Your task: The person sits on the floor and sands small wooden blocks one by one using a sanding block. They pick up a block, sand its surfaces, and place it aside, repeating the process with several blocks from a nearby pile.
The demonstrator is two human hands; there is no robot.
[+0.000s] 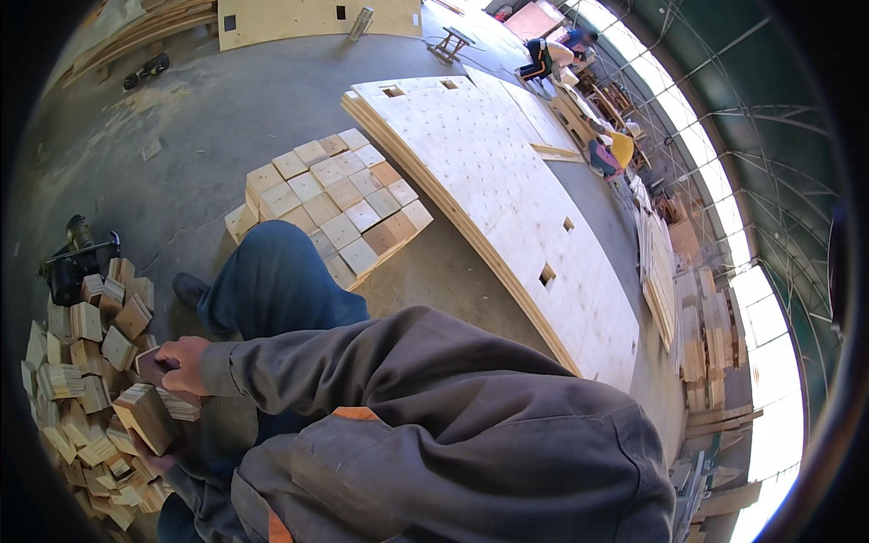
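At the lower left, my left hand [156, 458] is closed around the lower side of a squared plywood block [145, 418], its layered edge showing. Just above it, my right hand [186, 362] grips a flat dark reddish-brown piece [149, 364], possibly a sanding block; its exact kind does not show. That piece is close over the block, and I cannot tell whether the two touch. Both hands are over a loose heap of plywood blocks [87, 364], some tilted, some lying flat. The fingers of my left hand are partly hidden by the block.
Beyond my knee [276, 271] stands a neat stack of square blocks [344, 195]. Right of it lies a thick stack of large plywood panels [489, 181] with cutouts. A black power tool [74, 262] sits behind the heap. Co-workers [611, 152] crouch far off; timber piles [701, 326] line the right.
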